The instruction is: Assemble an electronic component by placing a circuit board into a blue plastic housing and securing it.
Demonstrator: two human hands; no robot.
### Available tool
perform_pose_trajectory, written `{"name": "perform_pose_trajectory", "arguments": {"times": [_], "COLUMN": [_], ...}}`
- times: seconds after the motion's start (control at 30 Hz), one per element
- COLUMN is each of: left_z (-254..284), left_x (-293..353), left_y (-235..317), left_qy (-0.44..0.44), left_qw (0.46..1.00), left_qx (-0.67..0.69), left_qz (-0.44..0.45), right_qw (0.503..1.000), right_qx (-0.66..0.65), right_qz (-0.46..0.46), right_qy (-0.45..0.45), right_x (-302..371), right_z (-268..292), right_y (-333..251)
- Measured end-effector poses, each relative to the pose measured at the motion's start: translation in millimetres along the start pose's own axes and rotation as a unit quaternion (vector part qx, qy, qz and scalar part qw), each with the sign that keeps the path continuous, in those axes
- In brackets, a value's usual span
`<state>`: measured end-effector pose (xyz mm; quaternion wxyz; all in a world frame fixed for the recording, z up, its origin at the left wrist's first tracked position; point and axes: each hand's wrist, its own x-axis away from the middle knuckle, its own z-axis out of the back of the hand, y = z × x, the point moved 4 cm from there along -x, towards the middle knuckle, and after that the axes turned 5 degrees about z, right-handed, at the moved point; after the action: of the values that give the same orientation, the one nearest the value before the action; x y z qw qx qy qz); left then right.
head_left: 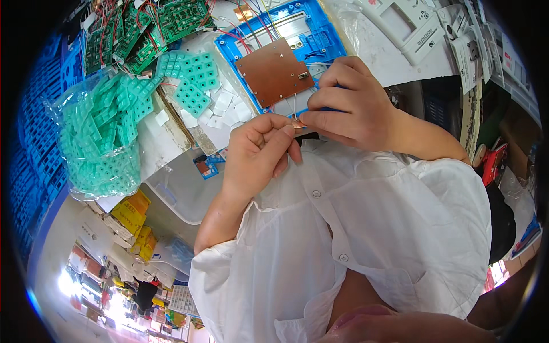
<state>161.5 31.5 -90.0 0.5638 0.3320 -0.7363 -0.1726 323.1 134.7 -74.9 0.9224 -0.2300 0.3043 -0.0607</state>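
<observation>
A blue plastic casing [323, 43] lies at the table's near edge, with a brown circuit board [269, 74] resting at a slant on it. Thin white wires run from the board's near edge down to a small copper-coloured piece [297, 124]. My left hand [257, 150] pinches this piece between thumb and forefinger, just in front of the casing. From the right, my right hand [357, 108] meets it with thumb and forefinger closed on the same piece. My fingers partly cover the piece, so its full shape is hidden.
Green circuit boards [180, 20] with coloured wires are heaped at the far left. Teal rubber keypads [191, 80] lie beside small white squares [227, 108]; more fill a clear bag [100, 137]. White plastic housings [400, 26] lie far right. Blue casings [37, 126] are stacked left.
</observation>
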Motion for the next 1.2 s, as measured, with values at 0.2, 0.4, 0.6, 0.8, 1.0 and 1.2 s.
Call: {"name": "perform_pose_trajectory", "arguments": {"times": [0.2,0.4,0.6,0.8,1.0,1.2], "left_z": [-0.4,-1.9,-11.5,-20.5,-28.8,-32.3], "left_x": [0.2,1.8,3.8,7.9,6.9,5.7], "left_y": [-1.1,-1.0,-1.0,10.6,18.1,20.7], "left_qy": [0.003,0.016,0.065,0.155,0.176,0.185], "left_qw": [1.0,1.0,0.994,0.925,0.878,0.852], "left_qx": [0.011,0.02,-0.02,-0.281,-0.345,-0.38], "left_qz": [0.009,0.005,-0.09,-0.205,-0.282,-0.309], "right_qw": [1.0,1.0,0.985,0.978,0.985,0.986], "right_qx": [-0.003,-0.012,-0.129,-0.157,-0.095,-0.083], "right_qz": [0.002,-0.007,-0.085,-0.116,-0.137,-0.141], "right_qy": [0.002,-0.006,-0.073,-0.071,-0.044,-0.037], "right_x": [-0.3,0.3,-5.2,-4.0,-3.8,-2.3], "right_z": [-0.5,-1.8,6.3,8.2,12.2,11.4], "right_y": [-0.1,-1.0,-0.1,2.7,-2.3,-3.9]}}
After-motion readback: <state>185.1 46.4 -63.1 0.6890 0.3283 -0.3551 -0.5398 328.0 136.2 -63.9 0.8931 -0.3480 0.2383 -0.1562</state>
